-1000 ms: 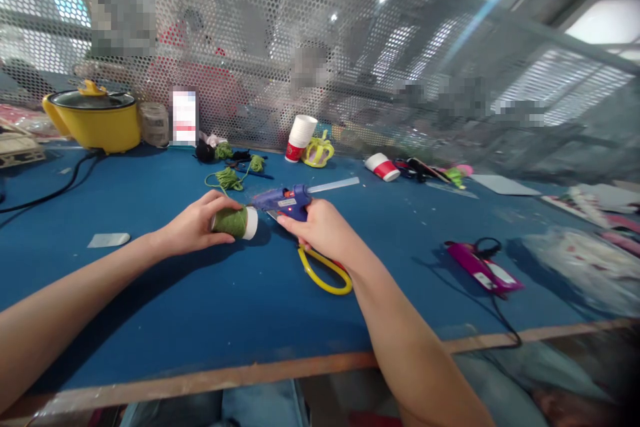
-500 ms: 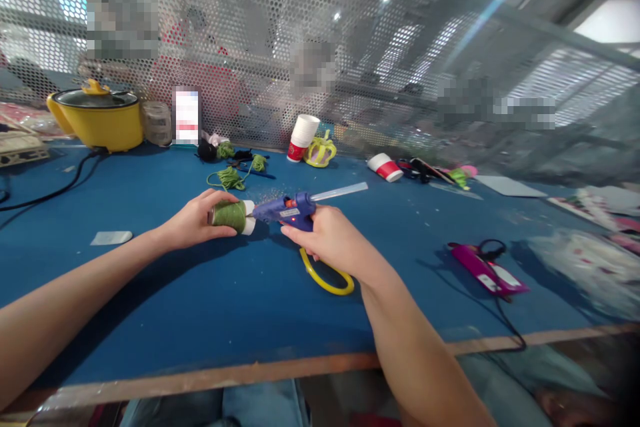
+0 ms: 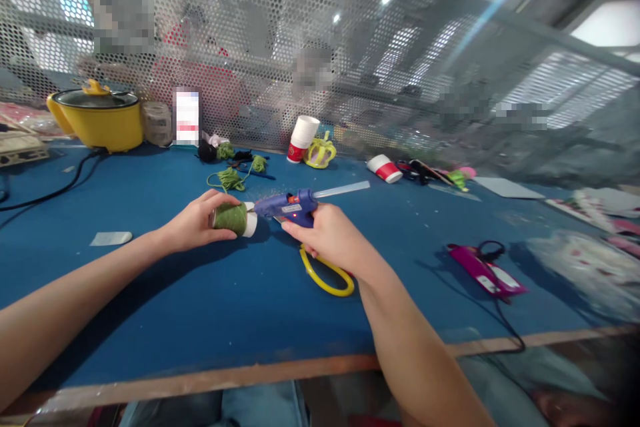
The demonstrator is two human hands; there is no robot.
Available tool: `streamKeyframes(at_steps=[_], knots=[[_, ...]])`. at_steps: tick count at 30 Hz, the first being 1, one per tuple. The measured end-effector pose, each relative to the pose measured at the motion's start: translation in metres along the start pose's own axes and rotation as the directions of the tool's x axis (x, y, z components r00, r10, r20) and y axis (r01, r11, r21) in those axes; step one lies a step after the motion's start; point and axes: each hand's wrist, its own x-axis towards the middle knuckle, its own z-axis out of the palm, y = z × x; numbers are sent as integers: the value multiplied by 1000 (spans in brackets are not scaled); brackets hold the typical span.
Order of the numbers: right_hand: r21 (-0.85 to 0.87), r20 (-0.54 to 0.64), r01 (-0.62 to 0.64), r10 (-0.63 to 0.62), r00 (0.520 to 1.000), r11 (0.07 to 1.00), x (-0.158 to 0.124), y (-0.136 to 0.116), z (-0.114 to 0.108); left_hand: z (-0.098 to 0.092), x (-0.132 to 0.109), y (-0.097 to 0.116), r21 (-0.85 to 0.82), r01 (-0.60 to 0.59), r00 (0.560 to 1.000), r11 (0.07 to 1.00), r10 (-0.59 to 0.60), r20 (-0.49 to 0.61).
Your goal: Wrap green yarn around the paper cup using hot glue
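Note:
My left hand [image 3: 205, 219] is wrapped round a paper cup [image 3: 251, 221] lying on its side, most of it wound with green yarn [image 3: 231, 219]; its white end points right. In my right hand [image 3: 327, 233] is a blue hot glue gun [image 3: 287, 205], held by its handle. The nozzle points left and meets the cup around the border of yarn and white paper. A clear glue stick [image 3: 345, 189] sticks out of the back of the gun. Beneath my right hand lies a yellow scissors handle [image 3: 327, 279], the rest of it partly hidden.
Green yarn [image 3: 231, 179] lies loose behind the cup. At the back stand a yellow electric pot [image 3: 103, 121], a phone [image 3: 187, 117], stacked paper cups [image 3: 303, 137] and a yellow woven piece [image 3: 320, 152]. A tipped cup [image 3: 385, 169] and a purple pouch [image 3: 485, 270] with a cord are rightward.
The cup has turned slightly in my left hand and its white end has shifted a little right. The glue gun has moved slightly right with it.

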Motion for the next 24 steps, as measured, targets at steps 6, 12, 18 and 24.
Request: streamKeyframes(at_steps=[6, 12, 18, 24], knots=[[58, -32, -40, 42, 999, 998, 6, 1, 3, 0, -1, 1, 33, -54, 998, 998, 53, 17], [113, -28, -44, 47, 999, 993, 12, 4, 8, 1, -1, 2, 20, -68, 998, 998, 67, 20], [308, 23, -122, 121, 992, 943, 19, 11, 8, 4, -2, 1, 33, -51, 999, 998, 50, 21], [419, -164, -126, 212, 964, 899, 56, 41, 1, 6, -2, 0, 43, -68, 997, 997, 69, -18]])
